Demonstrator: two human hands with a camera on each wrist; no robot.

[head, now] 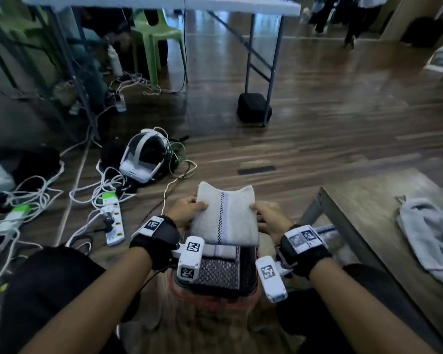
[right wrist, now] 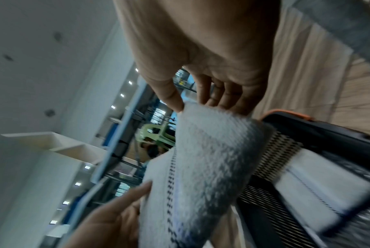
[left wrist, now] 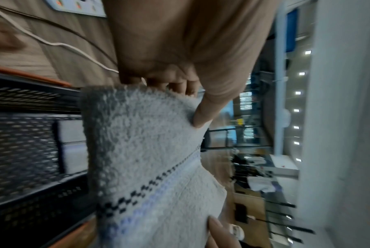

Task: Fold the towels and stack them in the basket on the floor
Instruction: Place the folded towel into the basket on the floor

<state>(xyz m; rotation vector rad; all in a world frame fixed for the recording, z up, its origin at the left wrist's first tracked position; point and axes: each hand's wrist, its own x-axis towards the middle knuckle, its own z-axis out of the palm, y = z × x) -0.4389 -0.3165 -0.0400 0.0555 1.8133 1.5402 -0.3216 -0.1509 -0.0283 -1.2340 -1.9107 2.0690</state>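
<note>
A folded white towel with a dark checked stripe and a blue band hangs level above the black mesh basket. My left hand pinches its left edge, thumb on top and fingers beneath. My right hand pinches the right edge the same way. In the left wrist view the towel sits under my thumb. In the right wrist view the towel is held over the basket. Another folded towel lies inside the basket. An unfolded towel lies crumpled on the low wooden table.
The wooden table edge runs close on my right. Power strips, white cables and a headset clutter the floor at left. A folding table leg with a black weight stands ahead. Open wooden floor lies ahead to the right.
</note>
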